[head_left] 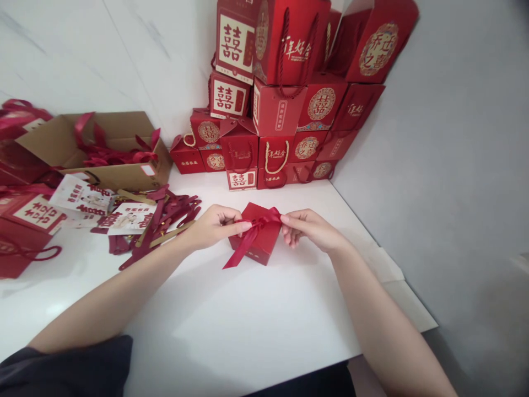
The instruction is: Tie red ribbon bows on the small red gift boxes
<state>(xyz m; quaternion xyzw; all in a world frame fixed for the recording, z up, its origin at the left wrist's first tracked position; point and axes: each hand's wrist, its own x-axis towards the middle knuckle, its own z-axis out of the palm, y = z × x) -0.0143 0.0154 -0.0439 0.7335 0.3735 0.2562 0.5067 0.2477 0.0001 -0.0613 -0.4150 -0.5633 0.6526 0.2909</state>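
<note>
Red ribbon (250,242) wraps the box (268,240) between both hands (212,226) (309,229); cardboard carton (113,129) holds ribbons (115,157).

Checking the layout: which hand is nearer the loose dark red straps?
Left. The left hand is just beside the loose dark red straps; the right hand is farther, beyond the small red box.

**Ribbon knot hidden, boxes cut off**
The left hand (212,227) and right hand (309,229) cover the knot of the dark red satin ribbon (248,242) on the small red cardboard gift box (260,242); behind that box, the tall stack of red gift boxes (281,110) runs past the top edge; left of it, the print on the white printed cards (80,197) is too small to read.
</note>
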